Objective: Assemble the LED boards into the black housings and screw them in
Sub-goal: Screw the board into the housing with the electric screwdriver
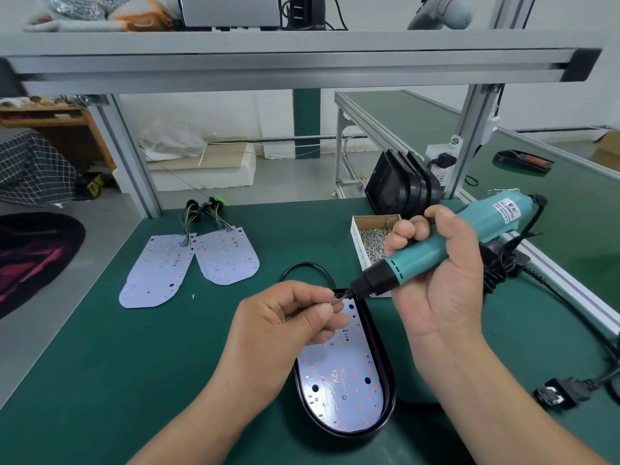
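A black oval housing (391, 384) lies on the green mat in front of me with a white LED board (342, 380) seated inside it. My right hand (439, 276) grips a teal electric screwdriver (432, 250), its bit pointing down-left over the housing's far end. My left hand (295, 317) pinches a small screw (336, 301) right at the bit's tip. Two piles of loose LED boards (188, 263) with wire bundles lie at the mat's far left.
A small cardboard box of screws (370, 239) stands behind the screwdriver. Stacked black housings (399, 184) lean against the frame post at the far right. A lone screw (193, 297) lies on the mat. The screwdriver's black cable (563, 307) trails to the right.
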A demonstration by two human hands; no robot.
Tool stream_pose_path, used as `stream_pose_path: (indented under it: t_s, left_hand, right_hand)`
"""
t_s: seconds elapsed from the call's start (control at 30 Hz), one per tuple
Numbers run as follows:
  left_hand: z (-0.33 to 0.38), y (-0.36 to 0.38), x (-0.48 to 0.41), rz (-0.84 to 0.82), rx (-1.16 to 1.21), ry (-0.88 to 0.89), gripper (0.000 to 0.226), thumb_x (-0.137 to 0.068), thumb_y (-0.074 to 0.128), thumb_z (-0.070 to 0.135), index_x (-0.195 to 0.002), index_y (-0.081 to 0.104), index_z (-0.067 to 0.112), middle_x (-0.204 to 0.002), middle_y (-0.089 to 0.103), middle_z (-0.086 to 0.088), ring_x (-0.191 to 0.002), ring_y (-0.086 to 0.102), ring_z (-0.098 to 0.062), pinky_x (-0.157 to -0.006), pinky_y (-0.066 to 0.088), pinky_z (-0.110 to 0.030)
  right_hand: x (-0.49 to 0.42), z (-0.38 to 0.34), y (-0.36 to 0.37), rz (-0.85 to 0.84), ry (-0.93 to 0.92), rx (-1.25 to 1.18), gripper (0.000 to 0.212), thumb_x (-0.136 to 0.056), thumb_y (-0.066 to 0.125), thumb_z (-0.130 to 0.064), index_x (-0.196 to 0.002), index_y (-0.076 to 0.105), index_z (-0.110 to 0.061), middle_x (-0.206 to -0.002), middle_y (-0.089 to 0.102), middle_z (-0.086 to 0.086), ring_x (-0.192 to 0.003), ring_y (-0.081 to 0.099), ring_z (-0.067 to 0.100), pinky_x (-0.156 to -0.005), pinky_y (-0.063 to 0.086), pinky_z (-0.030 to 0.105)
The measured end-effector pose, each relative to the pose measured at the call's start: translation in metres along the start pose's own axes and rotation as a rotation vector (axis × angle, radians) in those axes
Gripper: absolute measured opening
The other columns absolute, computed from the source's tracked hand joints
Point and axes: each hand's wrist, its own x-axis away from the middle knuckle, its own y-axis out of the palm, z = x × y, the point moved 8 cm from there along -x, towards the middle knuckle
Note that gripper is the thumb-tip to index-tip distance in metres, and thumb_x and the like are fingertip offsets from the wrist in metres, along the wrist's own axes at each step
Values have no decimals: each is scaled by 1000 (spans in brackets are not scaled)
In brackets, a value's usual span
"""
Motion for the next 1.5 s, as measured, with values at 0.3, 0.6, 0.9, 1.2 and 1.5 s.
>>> stream_pose_path:
  t_s: [0.3, 0.6, 0.9, 1.2, 1.5]
  left_hand:
    - [-1, 0, 0, 0, 16, 0, 31, -95, 70, -6, -91, 82, 21, -94, 82, -13, -93, 81, -27, -72, 62, -25]
    - [2, -7, -1, 89, -15, 84, 35, -92, 72, -6, -88, 82, 27, -93, 82, -8, -89, 81, -27, -72, 62, -25]
    - [3, -22, -4, 184, -159, 161, 35, -90, 79, -1, -89, 81, 34, -90, 82, 0, -86, 80, -20, -75, 58, -20]
    - [3, -16, 2, 177, -313, 205, 36, -91, 81, 9, -98, 80, 45, -96, 81, 16, -92, 77, -6, -80, 55, -12]
    - [13, -15, 5, 144, -365, 314, 46, -86, 81, 33, -126, 65, 49, -122, 74, 22, -108, 71, -11, -82, 53, -14]
  right_hand:
    - [1, 1, -1, -7, 0, 4, 10, -99, 61, -14, -89, 60, -15, -74, 50, 1, -71, 58, 16, -66, 53, 26]
    - [3, 5, -1, -17, -12, 48, 18, -102, 67, -30, -93, 62, -16, -77, 53, 1, -77, 61, 18, -76, 56, 29]
    - [6, 19, -5, -19, -4, 115, 28, -96, 69, -47, -88, 72, -20, -79, 58, 3, -84, 68, 23, -81, 60, 38]
    - [1, 20, -22, 103, 12, 83, 38, -93, 71, -50, -97, 60, -14, -77, 57, 4, -81, 69, 23, -80, 60, 35]
    - [0, 16, -23, 112, -7, 66, 38, -96, 70, -49, -95, 62, -12, -77, 56, 4, -81, 68, 24, -83, 60, 35]
